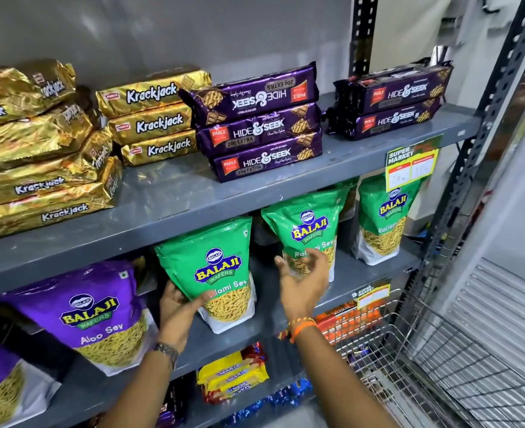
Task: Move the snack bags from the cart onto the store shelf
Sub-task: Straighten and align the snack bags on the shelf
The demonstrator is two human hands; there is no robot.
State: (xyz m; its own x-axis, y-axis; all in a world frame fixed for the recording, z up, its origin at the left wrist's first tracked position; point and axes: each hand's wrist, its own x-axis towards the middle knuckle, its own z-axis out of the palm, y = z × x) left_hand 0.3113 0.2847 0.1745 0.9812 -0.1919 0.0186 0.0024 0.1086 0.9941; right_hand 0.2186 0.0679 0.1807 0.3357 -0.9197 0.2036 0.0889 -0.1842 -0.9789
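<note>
The green Balaji Ratlami Sev pouch (214, 270) stands upright on the grey metal middle shelf (363, 273), long axis vertical, leaning slightly left. The left hand (177, 307) grips its lower left edge, fingers (201, 302) closed on the bag. The right hand (301, 282) hovers just to the bag's right, fingers spread wide and empty, near a second green pouch (307, 230). The wire cart (440, 350) sits lower right, so the right hand is nearer it.

Biscuit packs (256, 125) on shelf (174, 208) above snack bags (214, 270)
</note>
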